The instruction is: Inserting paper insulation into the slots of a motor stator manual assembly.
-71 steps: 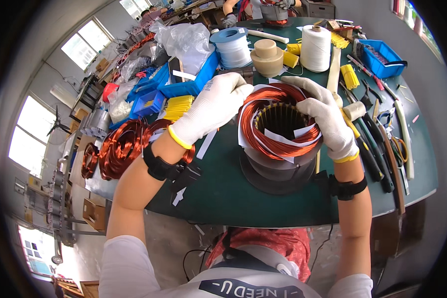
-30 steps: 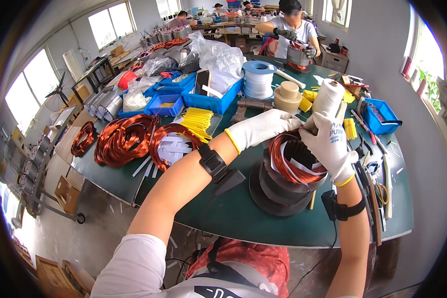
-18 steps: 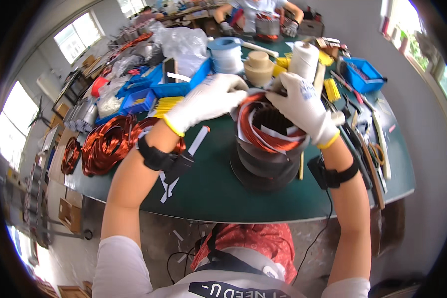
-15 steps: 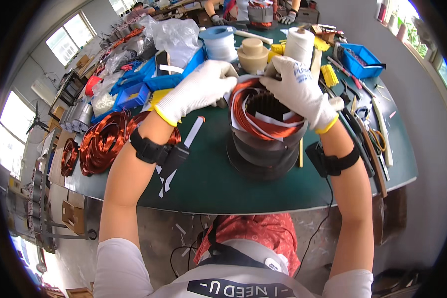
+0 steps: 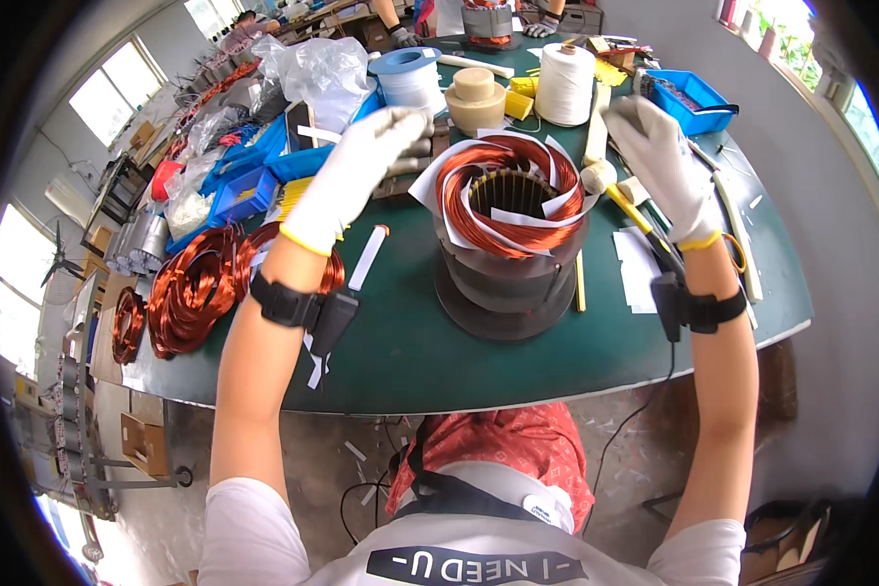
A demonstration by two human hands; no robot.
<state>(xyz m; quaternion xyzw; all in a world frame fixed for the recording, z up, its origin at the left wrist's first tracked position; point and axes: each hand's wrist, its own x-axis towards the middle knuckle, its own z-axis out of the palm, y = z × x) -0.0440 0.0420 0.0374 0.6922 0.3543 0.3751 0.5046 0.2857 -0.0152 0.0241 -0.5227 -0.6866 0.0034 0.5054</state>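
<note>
A motor stator (image 5: 506, 283) with a dark cylindrical body stands upright on the green table before me. Red-brown copper wire coils (image 5: 454, 220) ring its top, with white insulating paper (image 5: 425, 188) sticking out between and around them. My left hand (image 5: 366, 161), in a white knit glove with a yellow cuff, hovers left of the stator, fingers loosely bent and apart, holding nothing visible. On the other side, my gloved right hand (image 5: 662, 166) is raised clear of the coils, its fingers loosely curled and apart. Below it lies a mallet (image 5: 599, 177) with a yellow and black handle.
Loose copper coils (image 5: 190, 303) lie at left, near blue bins (image 5: 247, 193). A blue spool (image 5: 407, 78), tan tape rolls (image 5: 476, 103) and a white thread cone (image 5: 565, 86) stand behind the stator. White paper sheets (image 5: 637, 272) lie at right. Across the table are another person's gloved hands (image 5: 540, 27).
Both hands have left the coils and moved apart, the left one leftward, the right one rightward. The stator's coil top, the mallet and the paper sheets now show.
</note>
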